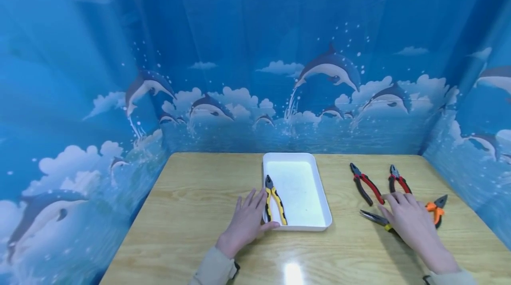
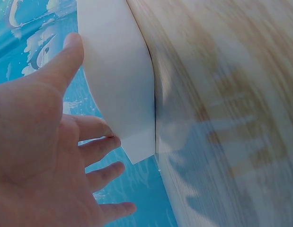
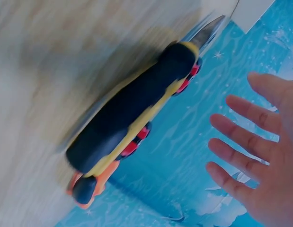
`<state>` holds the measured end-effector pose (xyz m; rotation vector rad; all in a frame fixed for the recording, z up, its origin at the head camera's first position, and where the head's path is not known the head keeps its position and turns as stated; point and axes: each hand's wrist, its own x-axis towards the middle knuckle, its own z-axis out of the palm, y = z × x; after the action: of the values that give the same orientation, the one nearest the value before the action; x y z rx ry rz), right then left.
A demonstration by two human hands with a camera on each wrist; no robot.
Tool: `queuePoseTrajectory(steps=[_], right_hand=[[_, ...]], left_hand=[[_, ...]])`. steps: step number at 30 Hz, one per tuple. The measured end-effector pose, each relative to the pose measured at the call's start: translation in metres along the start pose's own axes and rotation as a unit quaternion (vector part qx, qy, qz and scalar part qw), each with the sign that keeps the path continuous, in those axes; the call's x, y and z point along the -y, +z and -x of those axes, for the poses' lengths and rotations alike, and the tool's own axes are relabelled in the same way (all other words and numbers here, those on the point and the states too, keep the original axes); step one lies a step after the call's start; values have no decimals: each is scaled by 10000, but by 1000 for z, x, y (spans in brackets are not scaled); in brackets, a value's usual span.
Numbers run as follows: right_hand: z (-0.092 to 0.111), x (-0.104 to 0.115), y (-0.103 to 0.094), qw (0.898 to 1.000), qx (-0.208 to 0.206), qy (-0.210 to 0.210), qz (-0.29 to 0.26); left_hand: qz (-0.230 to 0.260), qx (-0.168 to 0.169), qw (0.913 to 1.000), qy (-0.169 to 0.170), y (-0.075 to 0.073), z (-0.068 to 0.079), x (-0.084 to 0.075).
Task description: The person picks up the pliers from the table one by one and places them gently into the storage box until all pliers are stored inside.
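Observation:
My left hand [image 1: 244, 224] is at the left edge of a white tray [image 1: 305, 196], its fingers extended and thumb by the near left corner. In the left wrist view the thumb and fingertips meet the tray's wall [image 2: 120, 71]. Yellow-and-black pliers [image 1: 281, 210] lie along the left side inside the tray. Over long-nose pliers [image 1: 373, 217] with black-and-yellow handles is my right hand [image 1: 413, 223], hiding part of them. The right wrist view shows that hand's spread fingers [image 3: 241, 137] apart from the long-nose pliers' handle [image 3: 132, 109], holding nothing.
Two red-and-black pliers lie beyond the right hand, one nearer the tray [image 1: 357, 172], the other farther right [image 1: 395, 174]. Orange-handled pliers [image 1: 439, 205] lie right of the hand, partly hidden. A blue dolphin-print curtain [image 1: 255, 54] surrounds the wooden table [image 1: 191, 196].

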<state>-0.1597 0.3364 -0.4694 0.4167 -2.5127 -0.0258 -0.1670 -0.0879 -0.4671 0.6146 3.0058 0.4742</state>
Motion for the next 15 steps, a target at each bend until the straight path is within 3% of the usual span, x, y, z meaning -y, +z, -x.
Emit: queuePoseTrajectory(steps=[3,7,12,15], right_hand=[[6,-6,1,9998,208,-30,12],[13,-14,-1,9967,795,177,32],[18,-24,-4,9827,1782,514,-31],[18,-29,-4,9754,2129,566,-82]], left_hand=[[-22,32,10000,-39,1,1,1],[-67,50,10000,-20,3,3,2],[-72,56,10000,-10,4,3,3],[-61,61,10000,-26,4,3,5]])
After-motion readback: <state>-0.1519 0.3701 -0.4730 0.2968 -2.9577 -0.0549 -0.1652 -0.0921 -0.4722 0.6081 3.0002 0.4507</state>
